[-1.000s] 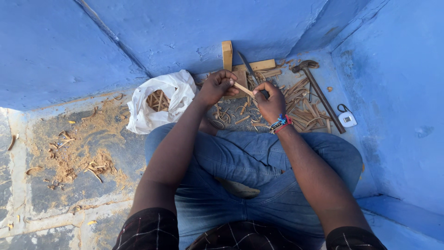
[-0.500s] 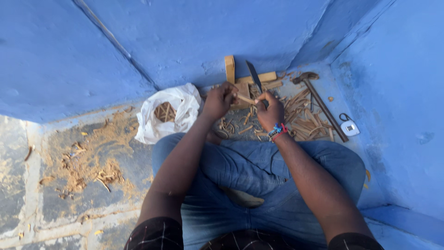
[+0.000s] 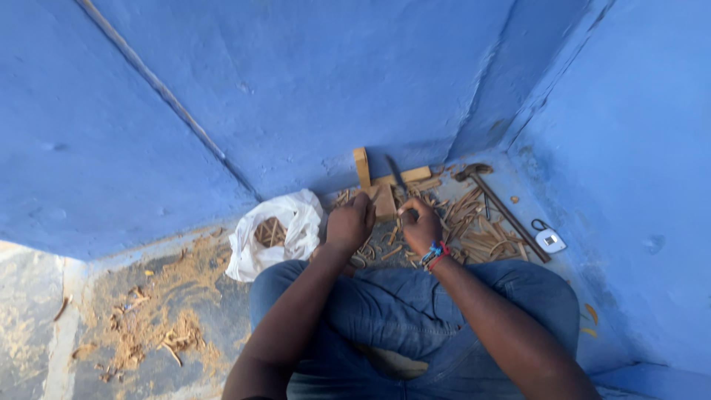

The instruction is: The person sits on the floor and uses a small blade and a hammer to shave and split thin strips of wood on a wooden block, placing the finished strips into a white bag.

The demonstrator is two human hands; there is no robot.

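We grip the knife (image 3: 395, 176) firmly in our right hand (image 3: 419, 226), left hand (image 3: 351, 222) clamping the wood piece (image 3: 383, 201), cutting away from our fingers.

Looks like a makeshift woodworking corner, not a proper shop: bare concrete floor (image 3: 44, 326) boxed in by blue painted walls (image 3: 296, 81), wood shavings (image 3: 474, 230) everywhere, sawdust (image 3: 148, 311), a hammer (image 3: 496, 204), and a white bag of offcuts (image 3: 274, 233).

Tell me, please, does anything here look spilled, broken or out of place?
Yes. Wood shavings lie scattered over the floor at left, and cut sticks are strewn loosely beyond the knees beside the hammer. The white bag sits crumpled and open. Nothing looks broken. The left hand and right hand work over a wooden block.
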